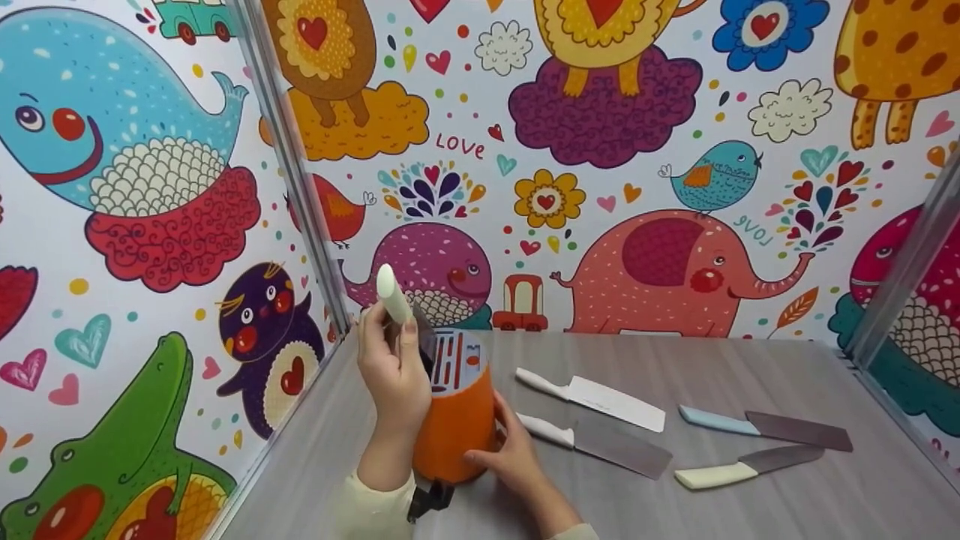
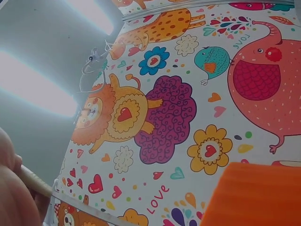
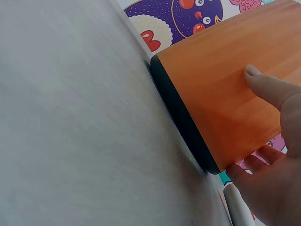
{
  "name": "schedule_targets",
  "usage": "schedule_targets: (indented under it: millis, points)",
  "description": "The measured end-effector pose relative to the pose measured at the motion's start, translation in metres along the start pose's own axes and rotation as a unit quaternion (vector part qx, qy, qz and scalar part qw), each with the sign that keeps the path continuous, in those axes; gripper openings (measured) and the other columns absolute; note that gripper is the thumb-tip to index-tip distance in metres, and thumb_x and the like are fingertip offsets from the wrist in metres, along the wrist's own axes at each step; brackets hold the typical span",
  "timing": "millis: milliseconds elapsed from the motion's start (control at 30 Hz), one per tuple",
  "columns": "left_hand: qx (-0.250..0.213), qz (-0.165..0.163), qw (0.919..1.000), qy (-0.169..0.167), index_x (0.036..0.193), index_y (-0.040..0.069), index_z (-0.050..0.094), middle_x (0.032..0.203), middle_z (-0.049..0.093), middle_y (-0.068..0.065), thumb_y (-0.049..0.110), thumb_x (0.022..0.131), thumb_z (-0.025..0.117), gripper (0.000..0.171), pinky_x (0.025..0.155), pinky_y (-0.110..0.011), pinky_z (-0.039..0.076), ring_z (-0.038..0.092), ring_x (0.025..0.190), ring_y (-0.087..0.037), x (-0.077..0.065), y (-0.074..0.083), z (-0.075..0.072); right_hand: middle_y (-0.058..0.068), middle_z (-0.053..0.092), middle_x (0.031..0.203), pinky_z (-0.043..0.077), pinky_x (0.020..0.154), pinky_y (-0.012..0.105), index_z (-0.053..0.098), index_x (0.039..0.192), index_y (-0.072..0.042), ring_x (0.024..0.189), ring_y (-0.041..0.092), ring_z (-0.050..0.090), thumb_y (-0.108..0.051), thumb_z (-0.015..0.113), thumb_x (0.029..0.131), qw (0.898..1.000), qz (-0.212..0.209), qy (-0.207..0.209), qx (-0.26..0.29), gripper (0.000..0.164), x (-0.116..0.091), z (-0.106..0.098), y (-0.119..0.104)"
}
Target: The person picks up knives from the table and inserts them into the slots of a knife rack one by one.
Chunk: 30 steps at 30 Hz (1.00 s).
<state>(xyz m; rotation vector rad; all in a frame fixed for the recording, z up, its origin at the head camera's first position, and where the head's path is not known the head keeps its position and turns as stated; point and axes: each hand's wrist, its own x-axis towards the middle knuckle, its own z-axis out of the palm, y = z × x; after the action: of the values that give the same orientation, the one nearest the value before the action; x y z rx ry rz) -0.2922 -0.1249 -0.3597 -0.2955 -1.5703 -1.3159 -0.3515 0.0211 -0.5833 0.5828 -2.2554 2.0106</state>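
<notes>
In the head view my left hand (image 1: 394,360) grips a knife by its pale green-white handle (image 1: 391,292), held up at the left of the orange knife block (image 1: 454,431). Its blade is mostly hidden behind my fingers and thumb, beside the slotted grey top (image 1: 457,360). The left wrist view catches part of that knife's handle (image 2: 35,181) beside my hand (image 2: 16,197). Low on the block's right side, my right hand (image 1: 517,454) holds it, thumb in front and fingers round the far side. The block's dark base (image 3: 183,117) stands at the tabletop in the right wrist view.
To the right on the grey table (image 1: 600,506) lie two white-handled cleavers (image 1: 622,405), a blue-handled knife (image 1: 720,421) and a cream-handled knife (image 1: 716,475). Cartoon-printed walls (image 1: 480,180) enclose the table at the back and sides.
</notes>
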Motion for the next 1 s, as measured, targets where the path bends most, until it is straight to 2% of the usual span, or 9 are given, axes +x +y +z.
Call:
schedule_targets:
  millis: [200,400,500,700,900,1000]
  points:
    - [-0.006,-0.002,1.0,0.002,0.128,-0.007,0.052,0.117,0.057,-0.016,-0.002,0.098,0.055,0.03,0.102,-0.018,0.047,0.053,0.108,-0.014,0.003,-0.003,0.006,0.01,0.039,0.156,0.031,0.117,0.056,0.027,0.156,-0.017,0.144,0.033,0.037,-0.026,0.089,0.071,1.0,-0.003,-0.001,0.008,0.106,0.003,-0.001,-0.002]
    - [0.012,-0.021,0.9997,-0.005,0.131,-0.004,0.052,0.119,0.058,-0.016,0.0,0.099,0.053,0.032,0.103,-0.016,0.045,0.054,0.11,-0.016,0.0,-0.015,0.011,0.01,0.039,0.157,0.032,0.116,0.058,0.027,0.156,-0.018,0.143,0.035,0.038,-0.025,0.089,0.071,1.0,-0.001,-0.001,0.014,0.105,0.0,0.001,0.002]
    - [0.025,-0.043,0.9987,-0.01,0.133,-0.002,0.051,0.121,0.058,-0.014,0.004,0.101,0.052,0.033,0.104,-0.02,0.047,0.054,0.111,-0.016,-0.001,-0.024,0.014,0.009,0.039,0.157,0.032,0.115,0.058,0.028,0.156,-0.02,0.143,0.035,0.039,-0.026,0.089,0.07,1.0,-0.001,0.002,0.015,0.105,-0.002,0.001,0.005]
    - [0.028,-0.109,0.9934,-0.023,0.137,0.004,0.048,0.128,0.056,-0.012,0.011,0.102,0.052,0.036,0.107,-0.042,0.048,0.054,0.118,-0.02,-0.002,-0.042,0.019,0.009,0.04,0.156,0.033,0.116,0.055,0.029,0.155,-0.02,0.143,0.034,0.039,-0.023,0.09,0.069,1.0,-0.009,0.006,0.02,0.106,-0.001,0.001,0.005]
    - [0.027,-0.165,0.9853,-0.032,0.14,0.004,0.047,0.131,0.056,-0.015,0.012,0.102,0.053,0.039,0.106,-0.047,0.048,0.056,0.12,-0.027,-0.005,-0.063,0.025,0.008,0.042,0.155,0.036,0.115,0.052,0.03,0.155,-0.02,0.143,0.032,0.039,-0.021,0.09,0.068,1.0,-0.005,0.003,0.03,0.106,0.0,0.001,0.003]
    - [0.025,-0.199,0.9787,-0.046,0.142,0.004,0.045,0.132,0.055,-0.015,0.012,0.102,0.052,0.041,0.106,-0.048,0.048,0.056,0.121,-0.028,-0.008,-0.071,0.028,0.007,0.043,0.154,0.037,0.115,0.051,0.03,0.155,-0.02,0.142,0.031,0.04,-0.022,0.091,0.068,1.0,-0.001,0.005,0.025,0.106,0.0,0.0,0.001]
